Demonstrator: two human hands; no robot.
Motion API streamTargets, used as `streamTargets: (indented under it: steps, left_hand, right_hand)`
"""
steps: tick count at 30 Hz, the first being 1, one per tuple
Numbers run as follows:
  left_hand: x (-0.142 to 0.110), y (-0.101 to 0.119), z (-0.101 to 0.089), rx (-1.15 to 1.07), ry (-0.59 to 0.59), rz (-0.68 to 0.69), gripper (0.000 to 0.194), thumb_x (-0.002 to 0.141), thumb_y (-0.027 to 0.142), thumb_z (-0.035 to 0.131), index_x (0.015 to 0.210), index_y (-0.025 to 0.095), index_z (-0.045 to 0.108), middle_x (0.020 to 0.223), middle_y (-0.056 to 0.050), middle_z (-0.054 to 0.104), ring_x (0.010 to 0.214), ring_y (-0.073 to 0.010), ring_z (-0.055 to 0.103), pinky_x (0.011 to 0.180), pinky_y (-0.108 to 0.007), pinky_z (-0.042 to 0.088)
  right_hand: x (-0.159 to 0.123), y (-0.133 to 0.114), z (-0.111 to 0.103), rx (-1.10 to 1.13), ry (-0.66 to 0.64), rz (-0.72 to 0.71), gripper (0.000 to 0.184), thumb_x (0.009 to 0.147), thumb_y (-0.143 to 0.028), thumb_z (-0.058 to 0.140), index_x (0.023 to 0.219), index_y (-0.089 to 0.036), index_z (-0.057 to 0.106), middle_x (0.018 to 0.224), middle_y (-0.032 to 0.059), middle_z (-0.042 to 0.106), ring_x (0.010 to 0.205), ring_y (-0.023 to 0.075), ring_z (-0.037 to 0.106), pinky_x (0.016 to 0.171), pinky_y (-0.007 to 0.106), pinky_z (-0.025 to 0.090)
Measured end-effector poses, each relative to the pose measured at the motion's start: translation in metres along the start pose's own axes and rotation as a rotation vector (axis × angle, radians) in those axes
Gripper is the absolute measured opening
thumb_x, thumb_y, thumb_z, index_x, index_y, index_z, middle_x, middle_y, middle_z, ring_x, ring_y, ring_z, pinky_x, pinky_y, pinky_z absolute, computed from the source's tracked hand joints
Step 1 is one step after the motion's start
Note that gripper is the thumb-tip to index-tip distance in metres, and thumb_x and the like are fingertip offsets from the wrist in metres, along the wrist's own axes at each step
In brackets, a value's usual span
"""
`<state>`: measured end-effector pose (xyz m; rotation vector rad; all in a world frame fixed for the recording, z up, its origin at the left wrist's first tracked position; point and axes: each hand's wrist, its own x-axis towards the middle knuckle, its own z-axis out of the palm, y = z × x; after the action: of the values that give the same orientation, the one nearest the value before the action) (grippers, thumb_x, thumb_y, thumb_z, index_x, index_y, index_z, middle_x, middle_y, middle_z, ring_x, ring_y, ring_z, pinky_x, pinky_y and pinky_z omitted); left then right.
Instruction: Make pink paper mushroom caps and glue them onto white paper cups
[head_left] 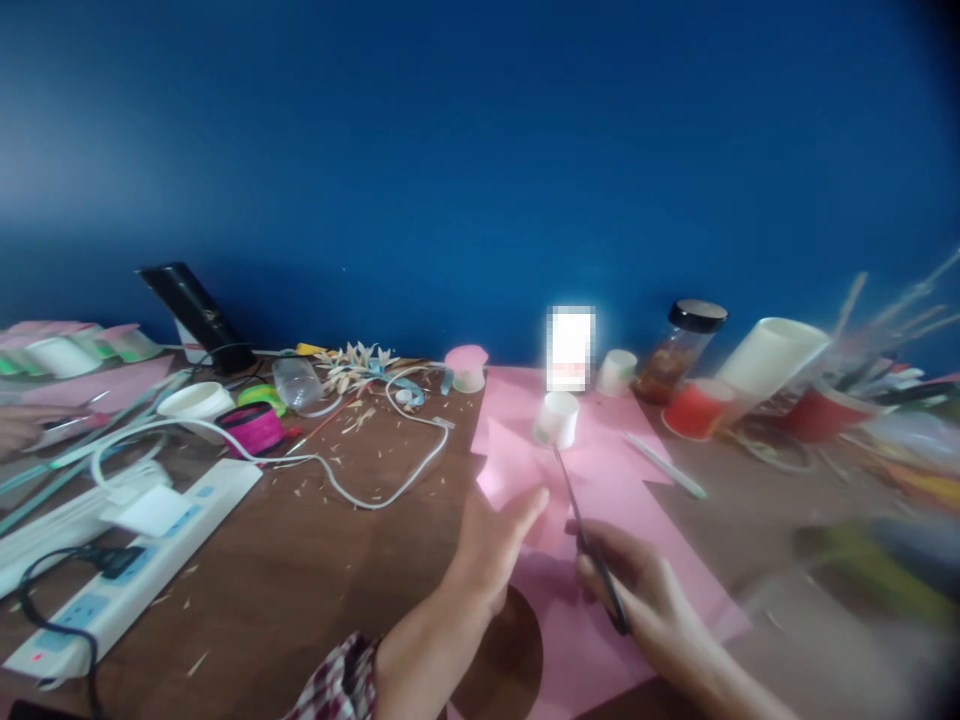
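My right hand [641, 590] is closed round the handles of a pair of scissors [589, 535], blades pointing away toward a small white cup [556, 418]. My left hand [491, 545] rests on a pink paper sheet [592, 470], thumb raised, the fingers hidden behind the palm. The sheet has a round hole cut near its front edge, with the wooden table [315, 560] showing through it.
A white power strip [142, 560] with plugs and a white cable [375, 480] lie at the left. Tape rolls [255, 425], dried petals, a pink cup [466, 367], a black-lidded jar [679, 350], red cups [694, 408] and a white cup line the back. Another person's hand [19, 425] shows at far left.
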<state>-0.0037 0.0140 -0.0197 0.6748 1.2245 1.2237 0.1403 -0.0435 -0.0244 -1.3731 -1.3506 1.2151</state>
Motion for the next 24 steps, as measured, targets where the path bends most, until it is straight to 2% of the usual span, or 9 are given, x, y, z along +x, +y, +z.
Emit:
streamTargets:
  steps: [6, 13, 24]
  left_hand:
    - [-0.002, 0.003, 0.000, -0.010, -0.075, 0.014, 0.054, 0.054, 0.030, 0.081, 0.100, 0.010, 0.064, 0.089, -0.014, 0.070, 0.083, -0.0273, 0.065, 0.072, -0.037, 0.052]
    - [-0.007, 0.010, 0.001, 0.008, -0.074, -0.021, 0.051, 0.056, 0.031, 0.080, 0.099, 0.008, 0.064, 0.086, -0.014, 0.070, 0.078, -0.0273, 0.066, 0.068, -0.037, 0.053]
    - [-0.014, 0.017, 0.001, 0.054, -0.099, 0.033, 0.044, 0.062, 0.030, 0.076, 0.099, 0.008, 0.065, 0.090, -0.015, 0.069, 0.084, -0.0282, 0.065, 0.074, -0.039, 0.051]
  right_hand:
    - [0.002, 0.002, -0.001, -0.031, 0.018, -0.036, 0.050, 0.078, -0.049, 0.059, 0.108, -0.009, 0.062, 0.061, 0.0013, 0.055, 0.056, 0.0140, 0.049, 0.050, 0.025, 0.042]
    - [0.003, 0.002, -0.003, -0.058, 0.009, -0.022, 0.053, 0.076, -0.052, 0.059, 0.106, -0.009, 0.064, 0.058, 0.0009, 0.053, 0.051, 0.0124, 0.046, 0.045, 0.023, 0.039]
    - [0.002, 0.000, -0.003, -0.037, -0.001, -0.012, 0.051, 0.076, -0.050, 0.060, 0.106, -0.009, 0.065, 0.057, -0.0004, 0.050, 0.050, 0.0115, 0.044, 0.044, 0.023, 0.037]
